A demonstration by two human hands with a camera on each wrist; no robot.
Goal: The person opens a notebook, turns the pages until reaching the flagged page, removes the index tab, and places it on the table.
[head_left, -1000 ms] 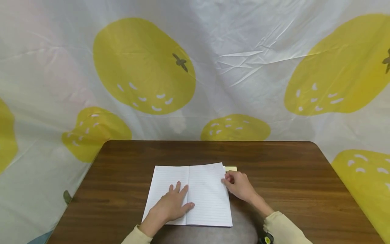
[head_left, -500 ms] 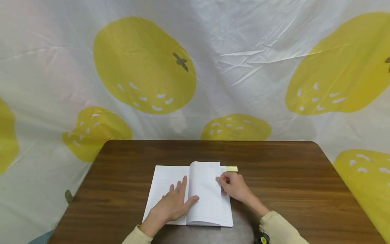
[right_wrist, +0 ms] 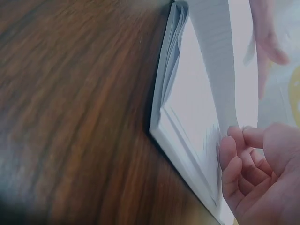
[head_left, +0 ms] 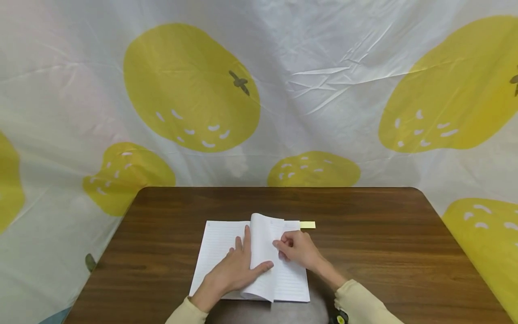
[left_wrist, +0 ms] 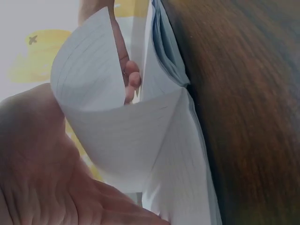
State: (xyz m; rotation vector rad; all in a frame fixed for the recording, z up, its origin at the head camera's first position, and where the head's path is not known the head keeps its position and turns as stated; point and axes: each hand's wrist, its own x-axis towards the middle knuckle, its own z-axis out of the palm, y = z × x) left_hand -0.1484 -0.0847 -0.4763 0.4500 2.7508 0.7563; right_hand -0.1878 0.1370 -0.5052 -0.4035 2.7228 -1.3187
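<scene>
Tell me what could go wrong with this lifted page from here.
The page might slip free or tear, since the right grip pinches it only near its edge.
It could also crease: it is curled over, and the left grip has its thumb overlapping it in the head view.

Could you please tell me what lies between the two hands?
A curled page lies between the left hand and right hand, as the head view shows.

open lined notebook (head_left: 290, 283), white page (head_left: 262, 245) curled up
</scene>
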